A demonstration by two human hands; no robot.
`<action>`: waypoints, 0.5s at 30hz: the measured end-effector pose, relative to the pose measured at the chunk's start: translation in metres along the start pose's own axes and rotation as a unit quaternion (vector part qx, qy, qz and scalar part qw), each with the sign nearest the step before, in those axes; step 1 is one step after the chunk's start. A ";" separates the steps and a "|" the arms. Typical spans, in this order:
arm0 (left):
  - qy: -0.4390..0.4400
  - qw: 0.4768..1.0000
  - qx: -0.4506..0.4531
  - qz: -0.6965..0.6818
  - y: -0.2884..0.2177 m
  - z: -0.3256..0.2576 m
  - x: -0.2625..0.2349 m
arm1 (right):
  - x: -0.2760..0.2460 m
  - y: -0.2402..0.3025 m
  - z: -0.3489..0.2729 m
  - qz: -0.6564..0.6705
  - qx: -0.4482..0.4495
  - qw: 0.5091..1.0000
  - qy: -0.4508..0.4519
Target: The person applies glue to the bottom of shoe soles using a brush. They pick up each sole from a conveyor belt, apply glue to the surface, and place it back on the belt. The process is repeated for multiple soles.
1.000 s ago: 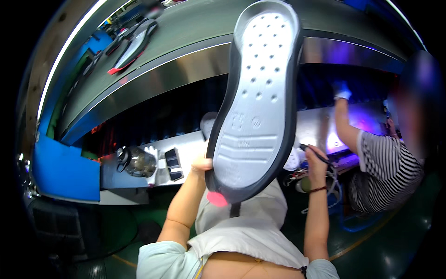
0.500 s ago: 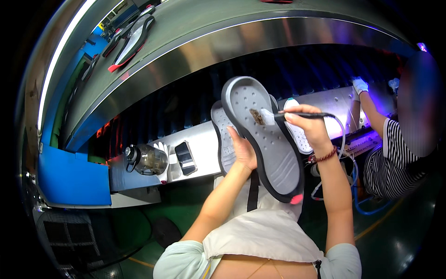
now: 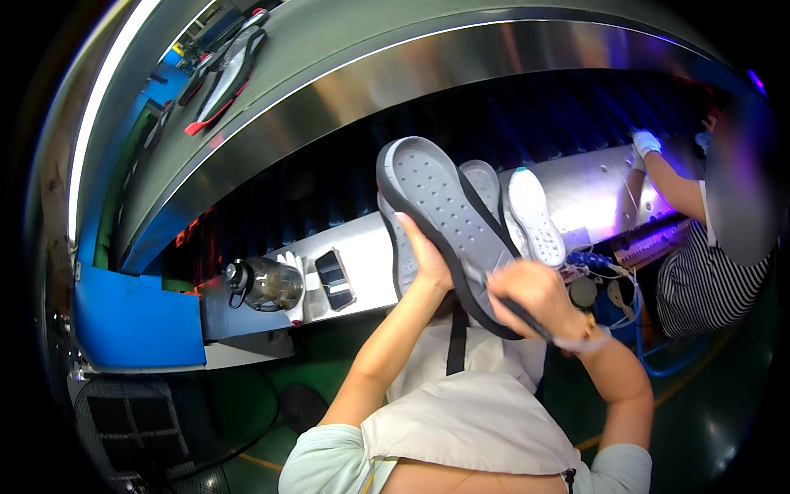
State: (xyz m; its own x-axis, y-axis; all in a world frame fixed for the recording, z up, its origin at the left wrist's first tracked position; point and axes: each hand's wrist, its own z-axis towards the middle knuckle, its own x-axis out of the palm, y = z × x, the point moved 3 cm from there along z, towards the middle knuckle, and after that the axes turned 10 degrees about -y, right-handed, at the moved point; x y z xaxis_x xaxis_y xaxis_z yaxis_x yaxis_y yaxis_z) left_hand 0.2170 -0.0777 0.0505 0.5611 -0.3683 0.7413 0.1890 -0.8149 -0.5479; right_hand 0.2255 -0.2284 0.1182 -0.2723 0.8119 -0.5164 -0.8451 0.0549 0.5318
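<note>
My left hand grips a grey shoe sole with a dark rim by its left edge, holding it raised and slanted with the dimpled inner face toward me. Over the sole's lower end, my right hand is closed on a brush with a black handle; motion blurs the fingers, and the bristle end is hard to make out. Behind the held sole, another grey sole shows partly on the left and a second grey sole on the right. A white sole lies beside them on the metal bench.
On the bench at left are a clear jug, a white glove and a phone. A conveyor carrying soles runs beyond. At right, a co-worker's gloved hand reaches over the bench, near blue tubing.
My right hand has swept the brush from the sole's upper middle down to its lower end, its wrist turning. The held sole has shifted slightly left. The co-worker's arm has moved.
</note>
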 end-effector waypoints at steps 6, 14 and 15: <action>0.048 0.997 -0.058 0.014 -0.007 -0.020 0.008 | -0.040 0.000 0.032 0.194 0.099 0.972 0.086; 0.085 0.995 -0.045 -0.020 0.004 -0.027 0.017 | -0.031 -0.002 0.050 0.294 0.102 0.947 0.077; 0.071 0.996 -0.045 -0.020 0.000 -0.029 0.022 | -0.034 -0.001 0.046 0.320 0.119 0.935 0.096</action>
State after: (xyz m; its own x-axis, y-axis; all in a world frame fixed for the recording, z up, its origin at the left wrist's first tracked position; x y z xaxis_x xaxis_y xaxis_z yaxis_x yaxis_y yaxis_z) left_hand 0.2056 -0.0990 0.0776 0.4340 -0.3883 0.8129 0.1334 -0.8647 -0.4842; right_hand 0.2573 -0.2293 0.1662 -0.7841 0.6048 -0.1395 -0.3602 -0.2603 0.8958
